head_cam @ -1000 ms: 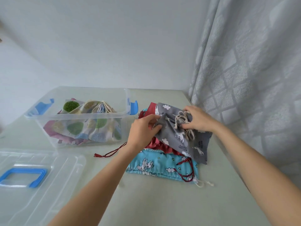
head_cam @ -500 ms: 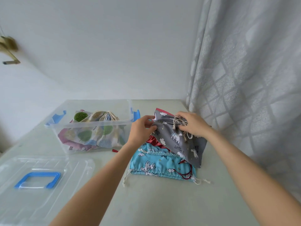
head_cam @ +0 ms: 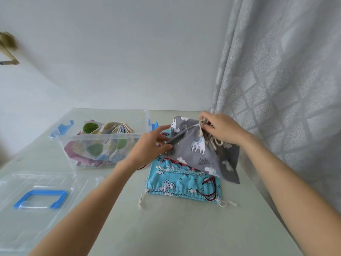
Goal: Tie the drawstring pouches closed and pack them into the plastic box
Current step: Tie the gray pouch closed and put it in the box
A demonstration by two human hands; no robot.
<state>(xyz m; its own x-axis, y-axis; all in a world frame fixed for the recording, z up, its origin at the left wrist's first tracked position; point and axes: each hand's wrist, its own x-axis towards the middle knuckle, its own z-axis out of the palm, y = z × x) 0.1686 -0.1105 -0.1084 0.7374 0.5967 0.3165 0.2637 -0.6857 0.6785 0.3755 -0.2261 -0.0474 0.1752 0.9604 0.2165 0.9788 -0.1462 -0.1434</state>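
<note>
Right now the grey pouch (head_cam: pixel 199 150) is lifted just right of the plastic box (head_cam: pixel 103 137), above a blue pouch (head_cam: pixel 184 183) lying flat on the table (head_cam: pixel 184 228). The left hand (head_cam: pixel 149 145) pinches the pouch's left edge, its grip pressed together on the fabric. The right hand (head_cam: pixel 221 128) has its fingers curled round the bunched cream drawstring (head_cam: pixel 203 126) at the far corner, pinching cord and gathered cloth together. The mouth looks only partly drawn up, and I cannot tell whether any knot exists yet.

Inside the box one tree-print pouch (head_cam: pixel 108 143) already sits cinched, with something pink under it. The clear lid (head_cam: pixel 36 196) lies on the table, nearer the camera than the box.

Risks, as I judge them: the left pinch holds thin fabric near a fold, so a firm pull on the cord could slip the cloth free and let the mouth spread again. A red cord (head_cam: pixel 210 191) lies on the blue pouch directly beneath the grey one; the hanging loops could snag it and drag the lower pouches along. A loose knot might undo when packed
</note>
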